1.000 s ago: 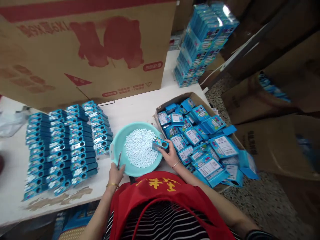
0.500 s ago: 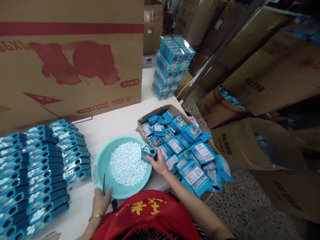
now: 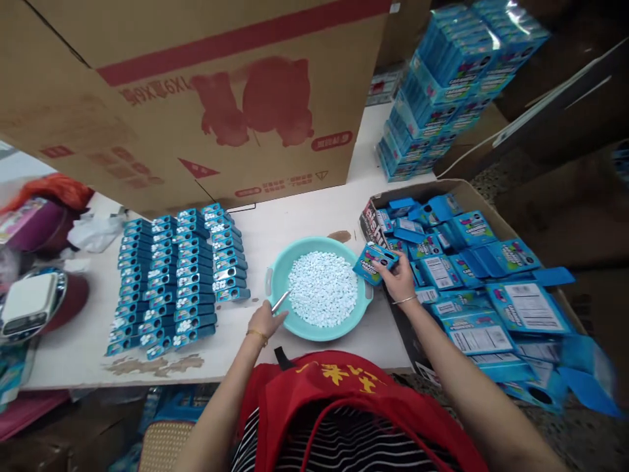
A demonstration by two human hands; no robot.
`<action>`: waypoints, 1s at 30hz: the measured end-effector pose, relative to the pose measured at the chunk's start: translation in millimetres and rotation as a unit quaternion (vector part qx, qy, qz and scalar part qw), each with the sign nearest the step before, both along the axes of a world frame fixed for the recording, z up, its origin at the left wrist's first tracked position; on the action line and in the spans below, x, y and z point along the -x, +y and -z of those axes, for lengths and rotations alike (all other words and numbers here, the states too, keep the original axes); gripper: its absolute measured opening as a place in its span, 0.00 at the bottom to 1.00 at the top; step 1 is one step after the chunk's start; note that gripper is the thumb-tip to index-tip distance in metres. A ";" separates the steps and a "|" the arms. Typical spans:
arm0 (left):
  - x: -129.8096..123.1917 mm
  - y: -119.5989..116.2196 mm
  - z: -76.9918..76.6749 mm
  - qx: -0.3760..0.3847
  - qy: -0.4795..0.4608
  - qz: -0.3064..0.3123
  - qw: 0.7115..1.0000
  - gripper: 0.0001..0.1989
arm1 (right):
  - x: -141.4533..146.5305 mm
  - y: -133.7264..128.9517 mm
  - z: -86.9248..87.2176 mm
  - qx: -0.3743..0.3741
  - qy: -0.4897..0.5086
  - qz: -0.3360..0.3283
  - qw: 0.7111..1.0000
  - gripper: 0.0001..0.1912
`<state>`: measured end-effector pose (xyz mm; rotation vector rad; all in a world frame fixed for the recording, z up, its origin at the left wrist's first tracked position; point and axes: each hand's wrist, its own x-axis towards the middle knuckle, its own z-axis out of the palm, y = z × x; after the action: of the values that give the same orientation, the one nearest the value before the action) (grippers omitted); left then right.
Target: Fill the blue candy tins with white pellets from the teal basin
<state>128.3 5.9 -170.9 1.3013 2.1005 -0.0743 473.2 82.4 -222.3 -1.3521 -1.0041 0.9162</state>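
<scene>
White table (image 3: pixel 275 223) is extending across the left and centre, its top showing brown worn patches along the near edge; a large printed cardboard carton (image 3: pixel 221 111) is standing at the far side; an open carton (image 3: pixel 372 229) is sitting at the right, holding a heap of blue boxes that are spilling over its near edge; a tall stack of clear-wrapped boxes (image 3: pixel 437 92) is standing behind it; four rows of blue boxes (image 3: pixel 179 282) are occupying the left part of the table, dark round spots showing on the facing ends; a teal basin (image 3: pixel 314 333) is resting between the rows and the open carton.

Right hand (image 3: pixel 400 282) is holding a single blue box (image 3: pixel 368 265), grip closed on one end; the box is tilting at the basin's right rim, printed front facing up, contact with the rim not being clear; left hand (image 3: pixel 264 321) is keeping its grip closed around a thin metal utensil (image 3: pixel 280 301) by the left rim, the tip pointing toward the white pellets (image 3: pixel 324 288), which are covering the basin floor.
</scene>
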 end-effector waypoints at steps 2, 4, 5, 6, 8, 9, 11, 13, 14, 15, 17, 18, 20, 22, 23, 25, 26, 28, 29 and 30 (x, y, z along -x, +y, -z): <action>4.9 8.5 -17.8 0.006 0.067 0.081 0.994 0.19 | 0.3 0.6 -2.0 0.001 0.018 0.007 1.000 0.26; 5.4 14.1 -32.2 -0.010 0.109 0.176 0.978 0.15 | 5.9 -0.5 -5.4 0.006 0.039 0.007 0.999 0.27; 3.9 16.3 -36.4 -0.021 0.113 0.218 0.969 0.13 | 10.0 -2.2 -7.9 0.011 0.049 0.002 0.999 0.27; 1.5 18.7 -38.0 -0.028 0.114 0.257 0.959 0.11 | 14.3 -5.0 -11.0 0.018 0.058 -0.008 0.998 0.27; -5.9 25.4 -33.4 -0.034 0.128 0.313 0.940 0.11 | 21.6 -14.0 -18.2 0.032 0.069 -0.039 0.996 0.27; -10.9 30.0 -27.7 -0.038 0.138 0.327 0.934 0.13 | 24.0 -20.0 -21.9 0.036 0.069 -0.055 0.995 0.26; -22.9 41.0 -12.0 -0.048 0.147 0.336 0.929 0.15 | 25.7 -34.0 -28.4 0.038 0.060 -0.072 0.995 0.24; -37.0 51.7 6.4 -0.057 0.136 0.338 0.930 0.16 | 24.0 -48.4 -33.1 0.038 0.047 -0.075 0.995 0.23; -44.4 55.6 15.5 -0.060 0.126 0.339 0.930 0.17 | 22.5 -54.9 -34.7 0.040 0.041 -0.073 0.996 0.23; -51.7 58.0 24.3 -0.063 0.113 0.342 0.931 0.16 | 21.0 -60.5 -35.6 0.042 0.037 -0.071 0.996 0.23; -65.9 58.1 40.1 -0.064 0.078 0.350 0.931 0.15 | 18.7 -68.6 -35.9 0.047 0.031 -0.066 0.996 0.22; -72.5 56.1 47.0 -0.062 0.058 0.354 0.931 0.15 | 18.4 -70.8 -35.2 0.048 0.027 -0.064 0.996 0.22; -83.8 50.5 58.3 -0.055 0.015 0.361 0.931 0.15 | 18.9 -72.2 -32.3 0.046 0.017 -0.069 0.996 0.22; -91.5 46.2 65.0 -0.050 -0.029 0.362 0.930 0.16 | 20.4 -70.4 -28.0 0.042 0.004 -0.081 0.996 0.21; -93.5 45.4 66.3 -0.049 -0.052 0.361 0.930 0.17 | 21.1 -68.8 -25.8 0.040 -0.006 -0.087 0.995 0.21; -92.9 46.4 63.7 -0.050 -0.096 0.357 0.928 0.17 | 22.1 -65.0 -22.4 0.035 -0.033 -0.094 0.994 0.21; -90.3 47.9 59.6 -0.051 -0.115 0.354 0.927 0.17 | 22.4 -62.9 -21.5 0.032 -0.048 -0.097 0.994 0.20; -80.9 51.7 45.8 -0.055 -0.145 0.349 0.924 0.15 | 23.1 -59.1 -21.5 0.026 -0.071 -0.102 0.992 0.20; -74.7 53.5 36.2 -0.059 -0.160 0.344 0.923 0.15 | 23.6 -57.3 -22.0 0.022 -0.081 -0.105 0.991 0.19; -67.9 55.1 25.1 -0.065 -0.174 0.336 0.923 0.15 | 24.5 -55.6 -22.7 0.018 -0.094 -0.107 0.990 0.19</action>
<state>196.2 61.0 -195.9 1.9083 1.3112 0.0055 448.6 26.8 -199.6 -1.3989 -1.3019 0.9814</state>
